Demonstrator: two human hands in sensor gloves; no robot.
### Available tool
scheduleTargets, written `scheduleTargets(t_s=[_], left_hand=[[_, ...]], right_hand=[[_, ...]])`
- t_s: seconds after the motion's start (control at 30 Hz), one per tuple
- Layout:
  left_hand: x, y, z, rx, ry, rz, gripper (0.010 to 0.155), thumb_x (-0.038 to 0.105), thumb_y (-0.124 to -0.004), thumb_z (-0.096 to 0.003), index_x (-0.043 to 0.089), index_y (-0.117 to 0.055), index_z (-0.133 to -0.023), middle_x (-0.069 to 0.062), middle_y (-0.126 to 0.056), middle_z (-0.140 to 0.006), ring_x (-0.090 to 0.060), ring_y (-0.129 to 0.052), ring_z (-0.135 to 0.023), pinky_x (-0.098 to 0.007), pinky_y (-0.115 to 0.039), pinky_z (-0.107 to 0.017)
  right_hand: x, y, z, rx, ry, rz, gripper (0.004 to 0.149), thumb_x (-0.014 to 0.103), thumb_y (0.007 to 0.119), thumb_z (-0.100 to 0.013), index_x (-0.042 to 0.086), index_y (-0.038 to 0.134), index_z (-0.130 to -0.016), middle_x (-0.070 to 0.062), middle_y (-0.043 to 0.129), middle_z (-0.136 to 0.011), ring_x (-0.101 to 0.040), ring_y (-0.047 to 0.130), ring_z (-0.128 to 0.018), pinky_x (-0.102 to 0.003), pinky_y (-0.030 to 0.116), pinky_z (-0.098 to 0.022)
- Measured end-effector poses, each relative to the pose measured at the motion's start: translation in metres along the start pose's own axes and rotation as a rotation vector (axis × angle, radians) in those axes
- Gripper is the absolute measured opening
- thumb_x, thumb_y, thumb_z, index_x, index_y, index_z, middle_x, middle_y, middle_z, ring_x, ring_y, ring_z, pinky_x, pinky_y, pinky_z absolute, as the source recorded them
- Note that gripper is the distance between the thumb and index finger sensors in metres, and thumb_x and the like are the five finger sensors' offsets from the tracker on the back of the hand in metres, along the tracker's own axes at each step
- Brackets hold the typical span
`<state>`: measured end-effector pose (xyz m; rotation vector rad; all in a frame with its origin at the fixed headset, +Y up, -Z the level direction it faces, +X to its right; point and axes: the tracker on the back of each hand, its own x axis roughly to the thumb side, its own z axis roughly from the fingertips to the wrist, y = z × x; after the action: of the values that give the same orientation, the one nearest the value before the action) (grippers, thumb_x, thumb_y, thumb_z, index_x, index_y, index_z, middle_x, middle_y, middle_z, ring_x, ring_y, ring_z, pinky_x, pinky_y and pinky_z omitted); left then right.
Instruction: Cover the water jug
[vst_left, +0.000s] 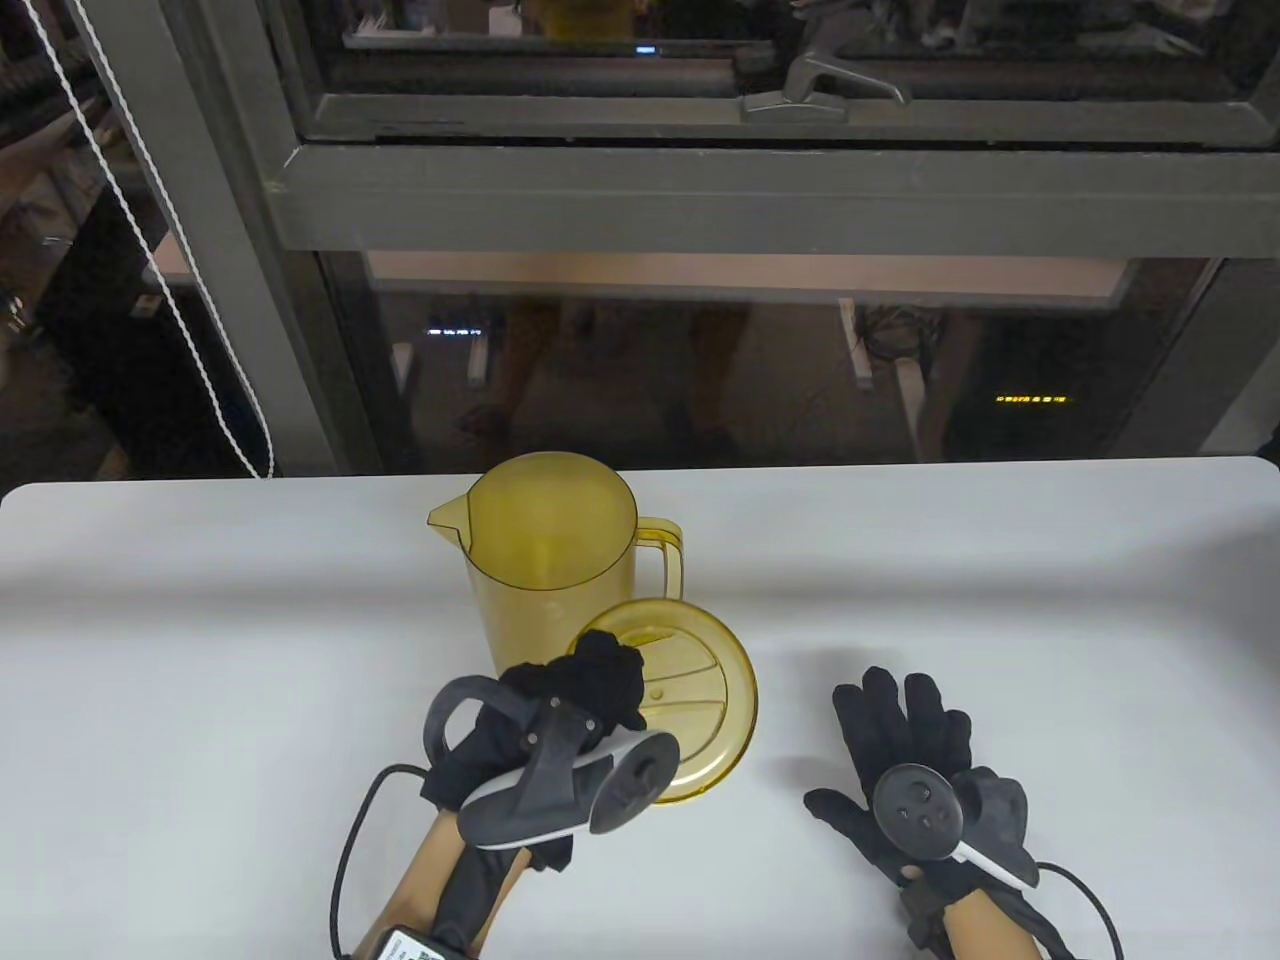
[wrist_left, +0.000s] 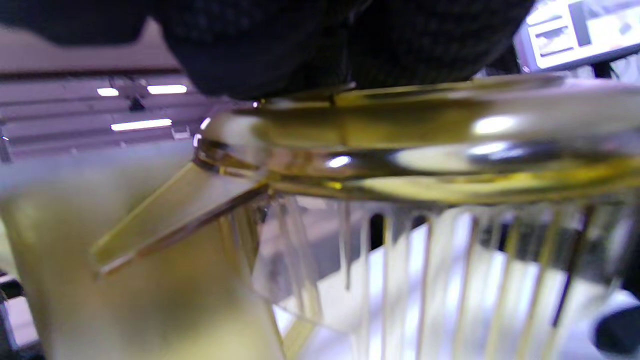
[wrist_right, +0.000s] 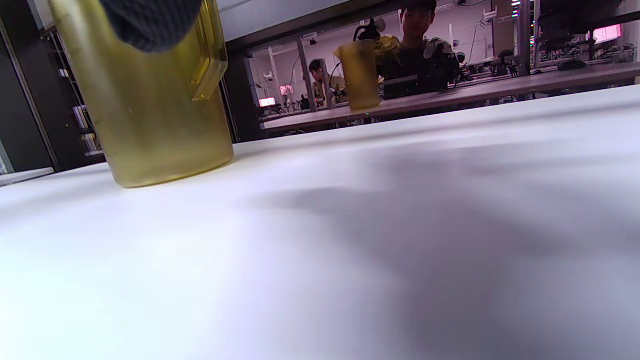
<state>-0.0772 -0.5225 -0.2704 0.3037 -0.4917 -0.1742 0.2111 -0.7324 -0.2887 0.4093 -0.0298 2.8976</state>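
The left hand (vst_left: 590, 690) grips the amber lid (vst_left: 690, 700) by its near-left edge, just in front of the upright, uncovered water jug (vst_left: 550, 555) on the worktop (vst_left: 200, 650), while the right hand (vst_left: 915, 750) rests flat with spread fingers, farther right.
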Motion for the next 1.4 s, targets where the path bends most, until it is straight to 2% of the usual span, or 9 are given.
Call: scheduleTargets(t_s=[0.17,0.3,0.5,0.63,0.77,1.07,1.23,1.4], left_hand=[[-0.042,0.041,-0.03,0.014,0.081,-0.028,0.058,0.041,-0.085,-0.0411,0.008,-0.076,-0.088,-0.019,-0.084,-0.087,-0.01,-0.093,-0.029,-0.037,-0.085,-0.018],[-0.07,0.052,-0.058,-0.019,0.139,-0.025,0.058,0.04,-0.085,-0.0414,0.008,-0.076,-0.089,-0.019,-0.083,-0.088,-0.01,-0.093,-0.031,-0.038,-0.084,-0.019],[-0.105,0.036,-0.099,-0.179,0.182,0.008,0.058,0.04,-0.086,-0.0415,0.009,-0.076,-0.089,-0.018,-0.083,-0.089,-0.011,-0.093,-0.032,-0.038,-0.084,-0.02],[-0.121,0.024,-0.113,-0.26,0.191,0.015,0.058,0.04,-0.086,-0.0415,0.009,-0.076,-0.089,-0.018,-0.082,-0.089,-0.01,-0.093,-0.032,-0.038,-0.084,-0.021],[-0.131,0.013,-0.12,-0.319,0.195,0.045,0.058,0.039,-0.086,-0.0415,0.009,-0.076,-0.089,-0.018,-0.083,-0.089,-0.011,-0.093,-0.033,-0.038,-0.084,-0.021],[-0.133,-0.005,-0.127,-0.425,0.184,0.052,0.057,0.039,-0.086,-0.042,0.01,-0.076,-0.09,-0.018,-0.082,-0.09,-0.01,-0.093,-0.034,-0.037,-0.084,-0.023],[-0.138,-0.008,-0.13,-0.445,0.187,0.079,0.057,0.039,-0.086,-0.0423,0.01,-0.076,-0.09,-0.018,-0.082,-0.09,-0.01,-0.094,-0.035,-0.037,-0.084,-0.023],[-0.139,0.005,-0.133,-0.427,0.178,0.073,0.057,0.039,-0.086,-0.0423,0.01,-0.076,-0.09,-0.018,-0.082,-0.09,-0.01,-0.093,-0.035,-0.038,-0.084,-0.024]], right_hand=[[0.0,0.0,0.0,-0.004,0.0,0.004,0.095,0.063,0.068,-0.046,0.027,0.002,-0.104,-0.015,0.008,-0.117,-0.056,0.007,-0.104,-0.076,0.018,-0.07],[-0.002,0.001,0.001,0.007,0.01,0.013,0.095,0.063,0.068,-0.046,0.026,0.002,-0.104,-0.015,0.008,-0.117,-0.056,0.007,-0.104,-0.076,0.018,-0.07],[-0.01,0.004,0.001,0.026,0.041,0.02,0.096,0.063,0.068,-0.046,0.027,0.002,-0.104,-0.015,0.008,-0.117,-0.056,0.007,-0.104,-0.076,0.018,-0.07],[-0.013,0.003,0.001,0.021,0.053,0.018,0.096,0.063,0.068,-0.046,0.027,0.002,-0.104,-0.015,0.008,-0.117,-0.056,0.007,-0.105,-0.076,0.018,-0.07],[-0.016,0.003,0.001,0.024,0.062,0.011,0.096,0.063,0.068,-0.046,0.027,0.002,-0.104,-0.015,0.008,-0.117,-0.056,0.008,-0.105,-0.076,0.019,-0.07],[-0.018,0.005,0.001,0.043,0.074,0.003,0.095,0.063,0.068,-0.046,0.027,0.002,-0.104,-0.015,0.008,-0.117,-0.056,0.008,-0.105,-0.076,0.019,-0.071],[-0.019,0.005,0.001,0.05,0.081,0.001,0.096,0.063,0.068,-0.046,0.027,0.001,-0.104,-0.015,0.008,-0.117,-0.056,0.008,-0.105,-0.076,0.019,-0.071],[-0.02,0.004,0.001,0.053,0.087,-0.005,0.096,0.063,0.068,-0.046,0.027,0.001,-0.104,-0.015,0.009,-0.118,-0.056,0.009,-0.105,-0.077,0.019,-0.071]])
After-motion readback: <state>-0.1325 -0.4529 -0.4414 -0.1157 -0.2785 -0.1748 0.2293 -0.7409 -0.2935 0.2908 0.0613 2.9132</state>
